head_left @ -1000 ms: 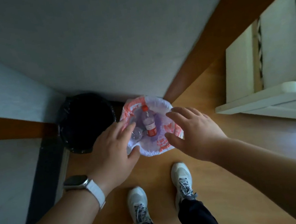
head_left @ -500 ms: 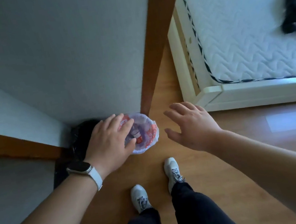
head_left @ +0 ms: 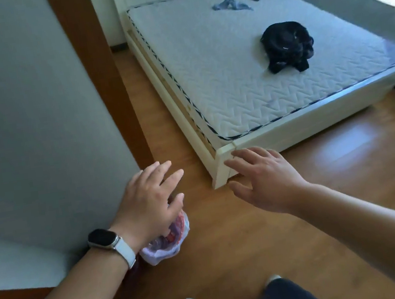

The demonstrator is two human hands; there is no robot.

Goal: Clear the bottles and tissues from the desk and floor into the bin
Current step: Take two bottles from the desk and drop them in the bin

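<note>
- Hands are both empty: my left hand (head_left: 148, 202) and my right hand (head_left: 266, 181) hang with spread fingers above the brown wooden floor (head_left: 233, 259), holding nothing.
- The small bin with the white and red plastic liner (head_left: 170, 240) stands on the floor, partly hidden under my left wrist, close to the grey wall (head_left: 21, 124), I think so that it is out of the walking way.
- I see no loose bottle or tissue; the desk is not visible.

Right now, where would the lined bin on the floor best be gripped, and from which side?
Probably by the bag rim of the bin, from above on its open right side. The left hand covers its far part, the desk blocks the left, and the loose liner looks crumpled and pinchable.
</note>
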